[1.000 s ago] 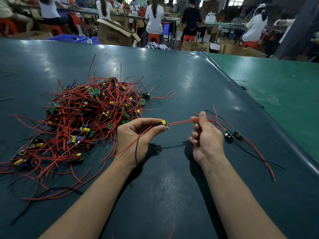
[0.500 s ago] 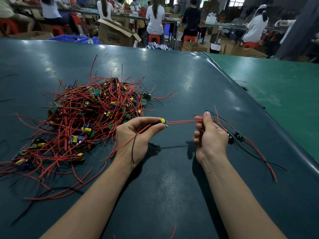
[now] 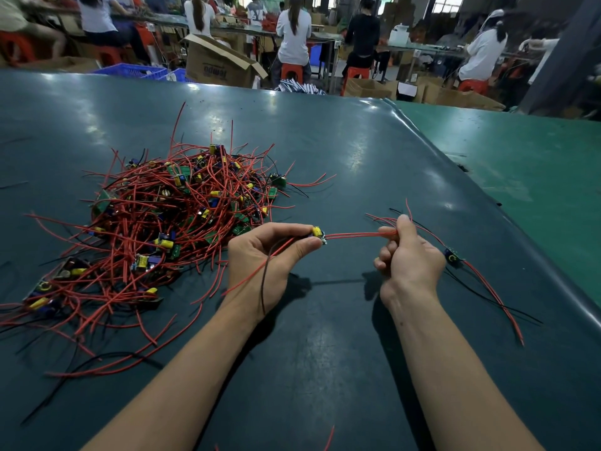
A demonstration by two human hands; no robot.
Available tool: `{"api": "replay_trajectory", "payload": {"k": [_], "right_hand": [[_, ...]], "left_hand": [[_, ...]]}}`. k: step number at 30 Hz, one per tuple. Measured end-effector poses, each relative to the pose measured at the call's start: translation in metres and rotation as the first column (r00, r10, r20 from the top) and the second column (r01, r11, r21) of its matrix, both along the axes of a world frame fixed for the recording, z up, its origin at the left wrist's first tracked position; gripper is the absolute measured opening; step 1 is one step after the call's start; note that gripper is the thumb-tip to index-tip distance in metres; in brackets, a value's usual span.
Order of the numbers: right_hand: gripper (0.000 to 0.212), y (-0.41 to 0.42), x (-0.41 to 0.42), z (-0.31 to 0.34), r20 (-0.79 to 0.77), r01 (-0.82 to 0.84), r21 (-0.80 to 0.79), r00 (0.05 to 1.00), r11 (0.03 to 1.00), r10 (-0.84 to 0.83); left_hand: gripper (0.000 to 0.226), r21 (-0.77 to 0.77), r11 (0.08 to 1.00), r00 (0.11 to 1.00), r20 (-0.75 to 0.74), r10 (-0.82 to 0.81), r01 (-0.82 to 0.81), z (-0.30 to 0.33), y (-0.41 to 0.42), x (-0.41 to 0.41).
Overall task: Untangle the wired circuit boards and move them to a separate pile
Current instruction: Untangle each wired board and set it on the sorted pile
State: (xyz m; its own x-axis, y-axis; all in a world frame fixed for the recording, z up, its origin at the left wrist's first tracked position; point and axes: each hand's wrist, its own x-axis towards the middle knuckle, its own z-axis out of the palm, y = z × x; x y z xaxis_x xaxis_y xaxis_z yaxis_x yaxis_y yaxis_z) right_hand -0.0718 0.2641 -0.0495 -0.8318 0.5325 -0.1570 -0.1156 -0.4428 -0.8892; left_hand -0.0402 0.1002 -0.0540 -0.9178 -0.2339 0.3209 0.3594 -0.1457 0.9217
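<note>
Left hand (image 3: 260, 255) pinching a small board (image 3: 318, 234), right hand (image 3: 411, 258) gripping its red wires (image 3: 357, 236)

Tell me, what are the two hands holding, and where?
Left hand pinches a small circuit board at its body; right hand pinches that board's red wires near their far ends.

Open cardboard box (image 3: 217, 64) upper centre, beyond the dark green table (image 3: 325, 131). Blue crates (image 3: 130, 70) at its left. Seated workers (image 3: 293, 34) along the top.

Two hands (image 3: 270, 255); one tangled pile (image 3: 156, 229); six seated workers (image 3: 292, 34).
</note>
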Motion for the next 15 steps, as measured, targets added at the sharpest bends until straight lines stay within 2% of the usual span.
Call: {"api": "replay_trajectory", "payload": {"k": [3,7,8,10,11,12,13,15], "right_hand": [[0.039,-0.001,0.002,-0.001,-0.009,0.061,0.087,0.998,0.994,-0.06],[0.039,0.01,-0.001,0.005,-0.003,0.252,0.071,0.968,0.965,-0.252],[0.04,0.014,0.0,0.007,-0.035,0.316,0.15,0.949,0.937,-0.314],[0.037,0.012,0.006,0.007,-0.224,0.406,0.454,0.914,0.793,-0.339],[0.03,0.003,0.011,0.006,-0.354,0.403,0.587,0.908,0.702,-0.225],[0.018,-0.008,0.017,0.003,-0.441,0.36,0.706,0.897,0.61,-0.02],[0.008,-0.02,0.022,0.0,-0.435,0.284,0.816,0.875,0.503,0.212],[0.033,-0.037,0.026,-0.008,-0.296,0.131,0.936,0.794,0.326,0.531]], "left_hand": [[0.019,0.009,0.999,0.999,-0.019,0.044,-0.044,-0.001,0.002,0.0],[0.02,0.042,0.989,0.987,-0.065,0.147,-0.145,-0.001,-0.006,-0.005],[0.025,0.034,0.983,0.98,-0.08,0.185,-0.183,-0.001,-0.01,-0.007],[0.037,-0.004,0.976,0.971,-0.106,0.217,-0.218,-0.002,-0.014,-0.008],[0.041,-0.023,0.975,0.969,-0.118,0.216,-0.22,-0.003,-0.014,-0.008],[0.044,-0.043,0.974,0.968,-0.132,0.215,-0.222,-0.004,-0.013,-0.007],[0.046,-0.06,0.972,0.966,-0.145,0.216,-0.226,-0.005,-0.012,-0.006],[0.047,-0.058,0.975,0.968,-0.149,0.202,-0.213,-0.006,-0.011,-0.006]]}}
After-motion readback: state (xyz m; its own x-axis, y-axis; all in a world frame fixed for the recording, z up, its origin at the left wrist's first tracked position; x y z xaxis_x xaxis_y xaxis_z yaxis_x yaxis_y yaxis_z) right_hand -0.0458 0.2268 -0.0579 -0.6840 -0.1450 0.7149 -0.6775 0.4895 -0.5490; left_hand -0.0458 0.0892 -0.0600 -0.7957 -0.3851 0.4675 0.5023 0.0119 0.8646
